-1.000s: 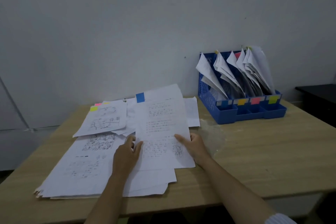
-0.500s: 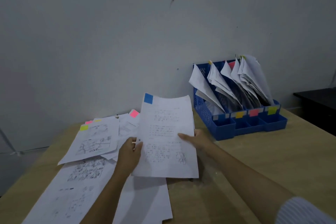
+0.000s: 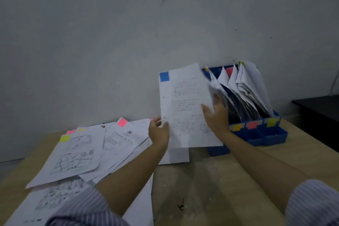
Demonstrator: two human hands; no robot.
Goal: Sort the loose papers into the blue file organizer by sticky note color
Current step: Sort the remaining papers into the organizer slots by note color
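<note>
Head view, left to right: loose papers (image 3: 77, 154) fanned over the wooden table (image 3: 211, 180) at 8 o'clock, top sheet carrying a yellow sticky note (image 3: 64, 138) at its upper left corner, a pink sticky note (image 3: 122, 122) on a sheet behind it, toward 12 from the yellow one. Left hand (image 3: 158, 132) near centre, thumb and fingers pinching the lower left edge of the held sheet (image 3: 185, 108). That sheet is upright, lifted off the table, with a blue sticky note (image 3: 164, 76) at its top left corner, and it covers the left end of the blue file organizer (image 3: 271, 134). Right hand (image 3: 216, 113) at 3 o'clock of the sheet, thumb on the front face, fingers spread and only loosely bent along the right edge; whether they wrap behind it, cannot tell. Organizer sits at 2 o'clock on the table against the wall, slots stuffed with leaning papers, with yellow, pink and yellow-green tabs on the front. Striped sleeves at 6 and 4 o'clock.
</note>
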